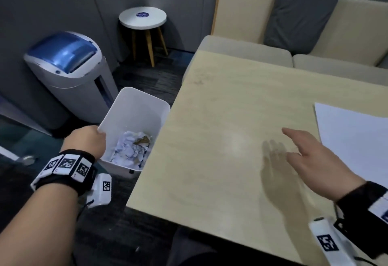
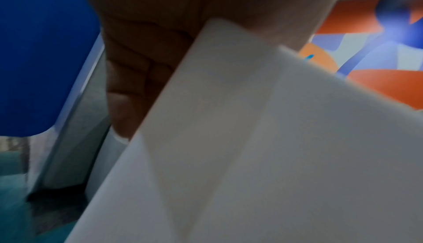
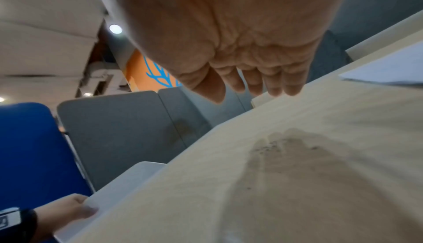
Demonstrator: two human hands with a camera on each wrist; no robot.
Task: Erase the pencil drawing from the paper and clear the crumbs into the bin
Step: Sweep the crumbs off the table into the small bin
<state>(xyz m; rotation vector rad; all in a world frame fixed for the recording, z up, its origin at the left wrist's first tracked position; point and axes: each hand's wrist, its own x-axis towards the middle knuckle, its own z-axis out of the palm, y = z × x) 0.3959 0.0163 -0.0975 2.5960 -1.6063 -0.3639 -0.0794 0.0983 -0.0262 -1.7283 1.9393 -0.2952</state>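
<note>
A small white bin (image 1: 134, 108) stands against the left edge of the wooden table (image 1: 231, 118), with crumpled paper (image 1: 132, 148) inside. My left hand (image 1: 88, 137) grips the bin's near-left rim; in the left wrist view its fingers (image 2: 137, 62) curl over the white wall (image 2: 251, 138). My right hand (image 1: 310, 156) hovers flat and open just above the table, fingers straight, left of the white paper sheet (image 1: 357, 139). In the right wrist view dark eraser crumbs (image 3: 274, 147) lie in the hand's shadow under the right hand (image 3: 240, 84).
A tall grey bin with a blue lid (image 1: 67, 72) stands on the floor behind the white bin. A round white stool (image 1: 142, 20) is further back. A beige sofa (image 1: 294, 51) borders the table's far side.
</note>
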